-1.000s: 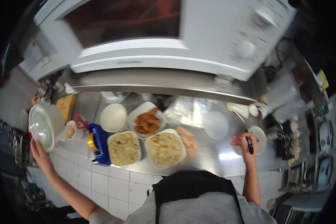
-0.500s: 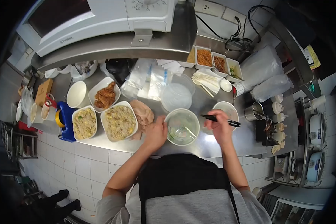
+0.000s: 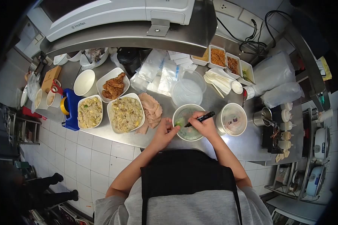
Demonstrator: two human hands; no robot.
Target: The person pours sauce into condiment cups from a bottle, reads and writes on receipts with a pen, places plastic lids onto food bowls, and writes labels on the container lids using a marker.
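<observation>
A lidded round tub [image 3: 189, 132] stands on the steel counter [image 3: 154, 139] in front of me, green and pink contents showing through its clear lid. My right hand [image 3: 204, 125] grips a black marker [image 3: 203, 117], its tip down at the lid. At the tub's left rim is my left hand [image 3: 164, 134], fingers apart, steadying the side. Just right of it stands a second lidded tub [image 3: 232, 119] with dark lettering on top. Raw pink meat [image 3: 151, 111] lies on the counter beyond my left hand.
Two rice containers [image 3: 126, 113], fried chicken [image 3: 113, 86], an empty bowl [image 3: 85, 83] and a blue tape dispenser [image 3: 72, 109] stand left. Behind are clear lids [image 3: 186, 92], plastic bags and cutlery [image 3: 218, 81]. A metal cup [image 3: 262, 117] and bottles stand right. A person's legs [image 3: 50, 189] show lower left.
First my left hand brought the tub from the far left to the centre. Since then the marker has turned and come down onto its lid, and my right hand has moved left off the second tub.
</observation>
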